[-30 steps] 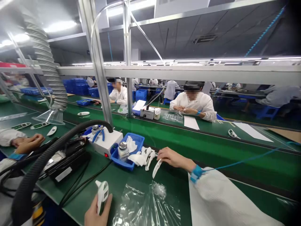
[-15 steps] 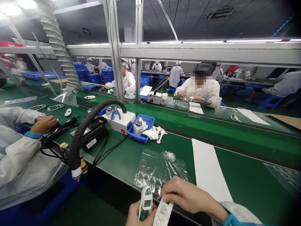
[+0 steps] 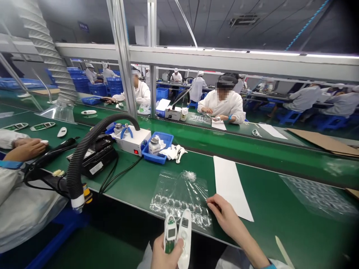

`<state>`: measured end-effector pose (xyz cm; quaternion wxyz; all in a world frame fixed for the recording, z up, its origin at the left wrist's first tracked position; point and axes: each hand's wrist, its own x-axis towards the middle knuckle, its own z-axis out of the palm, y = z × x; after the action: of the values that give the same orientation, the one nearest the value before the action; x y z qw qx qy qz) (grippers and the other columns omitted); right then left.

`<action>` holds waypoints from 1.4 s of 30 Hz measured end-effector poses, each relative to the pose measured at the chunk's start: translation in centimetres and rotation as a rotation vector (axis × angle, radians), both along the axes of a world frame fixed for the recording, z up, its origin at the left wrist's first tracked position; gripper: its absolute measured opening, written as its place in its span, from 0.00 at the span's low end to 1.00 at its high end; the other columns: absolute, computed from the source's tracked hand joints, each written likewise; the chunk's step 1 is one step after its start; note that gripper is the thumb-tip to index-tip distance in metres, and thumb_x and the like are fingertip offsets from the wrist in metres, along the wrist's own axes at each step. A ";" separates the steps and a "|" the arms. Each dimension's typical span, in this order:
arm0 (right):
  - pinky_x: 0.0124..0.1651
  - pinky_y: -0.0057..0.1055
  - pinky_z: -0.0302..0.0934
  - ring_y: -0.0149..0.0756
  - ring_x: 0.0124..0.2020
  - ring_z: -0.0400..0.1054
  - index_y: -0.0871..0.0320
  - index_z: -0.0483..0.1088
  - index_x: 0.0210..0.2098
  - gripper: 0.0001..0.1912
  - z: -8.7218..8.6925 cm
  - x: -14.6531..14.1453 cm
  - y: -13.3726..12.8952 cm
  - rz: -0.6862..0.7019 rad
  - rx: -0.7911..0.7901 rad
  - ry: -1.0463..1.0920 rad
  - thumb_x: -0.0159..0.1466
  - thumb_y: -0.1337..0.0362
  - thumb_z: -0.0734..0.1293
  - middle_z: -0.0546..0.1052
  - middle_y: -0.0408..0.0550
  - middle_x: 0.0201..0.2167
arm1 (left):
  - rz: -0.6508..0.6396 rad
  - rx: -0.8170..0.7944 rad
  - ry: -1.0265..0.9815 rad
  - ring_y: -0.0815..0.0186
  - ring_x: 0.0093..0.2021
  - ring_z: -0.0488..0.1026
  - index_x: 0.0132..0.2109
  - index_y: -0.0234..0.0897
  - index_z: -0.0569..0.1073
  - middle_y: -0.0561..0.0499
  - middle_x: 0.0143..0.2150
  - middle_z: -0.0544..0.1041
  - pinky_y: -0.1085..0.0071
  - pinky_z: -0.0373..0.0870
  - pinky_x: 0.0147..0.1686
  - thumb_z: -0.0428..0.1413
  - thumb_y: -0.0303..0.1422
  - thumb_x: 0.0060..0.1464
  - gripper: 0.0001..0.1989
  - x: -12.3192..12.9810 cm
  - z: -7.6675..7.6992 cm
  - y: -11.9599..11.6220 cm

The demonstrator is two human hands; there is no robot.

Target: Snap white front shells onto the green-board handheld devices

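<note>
Left hand (image 3: pixel 165 256) grip holds thermometer body (image 3: pixel 170 233) plus cover (image 3: pixel 184 237); right hand (image 3: pixel 224 215) loose on plastic bag (image 3: pixel 182 194); no legible writing

Bare green table (image 3: pixel 280 209) lies open right of the white sheet (image 3: pixel 230 185); plastic bag (image 3: pixel 179 194) crowds left

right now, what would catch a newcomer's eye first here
Low in the middle, the left hand holds two white thermometer-like shells side by side, while the right hand touches the clear plastic bag on the green bench. To the left, a thick black ribbed hose arches over the bench, with a blue tray behind it.
</note>
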<state>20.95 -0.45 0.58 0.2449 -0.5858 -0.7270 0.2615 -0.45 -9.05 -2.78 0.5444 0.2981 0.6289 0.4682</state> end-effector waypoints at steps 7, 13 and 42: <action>0.41 0.39 0.55 0.39 0.32 0.65 0.56 0.66 0.29 0.10 -2.1 0.1 -0.1 -0.030 0.019 -0.092 0.67 0.63 0.59 0.70 0.44 0.29 | -0.035 0.049 0.030 0.71 0.17 0.58 0.25 0.34 0.74 0.57 0.16 0.64 0.75 0.56 0.16 0.64 0.44 0.40 0.16 1.7 -0.2 2.0; 0.41 0.38 0.54 0.38 0.32 0.63 0.56 0.65 0.31 0.10 -2.1 -0.4 -1.5 -0.073 0.123 -0.032 0.68 0.63 0.59 0.69 0.45 0.29 | -0.033 0.038 0.049 0.71 0.15 0.56 0.27 0.34 0.75 0.58 0.14 0.63 0.75 0.54 0.14 0.64 0.47 0.40 0.19 1.7 -0.3 1.9; 0.39 0.34 0.53 0.35 0.31 0.59 0.55 0.61 0.31 0.14 0.8 -5.2 -3.2 0.113 0.033 0.135 0.72 0.60 0.53 0.66 0.42 0.29 | -0.030 0.040 -0.002 0.73 0.14 0.54 0.24 0.34 0.73 0.58 0.11 0.59 0.76 0.52 0.12 0.65 0.47 0.39 0.19 1.5 0.8 0.9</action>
<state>15.80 -3.69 1.34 0.2878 -0.5207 -0.7450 0.3015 1.03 -8.18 -2.00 0.5460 0.3177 0.6143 0.4729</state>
